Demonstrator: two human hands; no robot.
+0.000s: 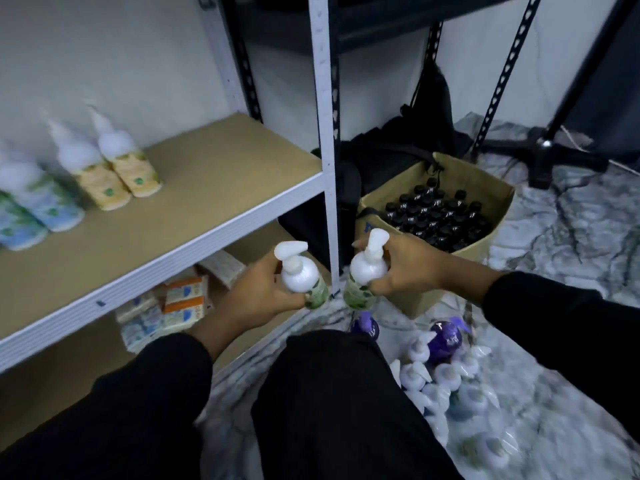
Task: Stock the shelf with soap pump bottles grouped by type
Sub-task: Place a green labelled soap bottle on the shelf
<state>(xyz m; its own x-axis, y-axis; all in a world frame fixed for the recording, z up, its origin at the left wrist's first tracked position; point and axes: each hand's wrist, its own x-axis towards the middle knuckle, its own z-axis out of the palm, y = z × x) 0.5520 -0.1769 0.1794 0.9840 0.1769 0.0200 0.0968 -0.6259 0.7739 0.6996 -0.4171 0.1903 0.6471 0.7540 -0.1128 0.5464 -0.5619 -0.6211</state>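
My left hand [258,292] grips a white pump bottle with a green label [301,277]. My right hand [407,266] grips a second green-label pump bottle [365,271]. Both are held upright just in front of the white shelf post [327,168], below the level of the tan shelf board [221,181]. On that board two yellow-label pump bottles [117,168] stand beside two blue-label pump bottles [31,206] at the left. Several more pump bottles [446,375], white and purple, lie on the floor by my knee.
A cardboard box [485,183] full of black-capped bottles stands right of the post. Boxed soap bars [180,303] sit on the lower shelf. A black stand base [543,157] and a dark bag [391,147] are behind. My knee [332,393] fills the lower middle.
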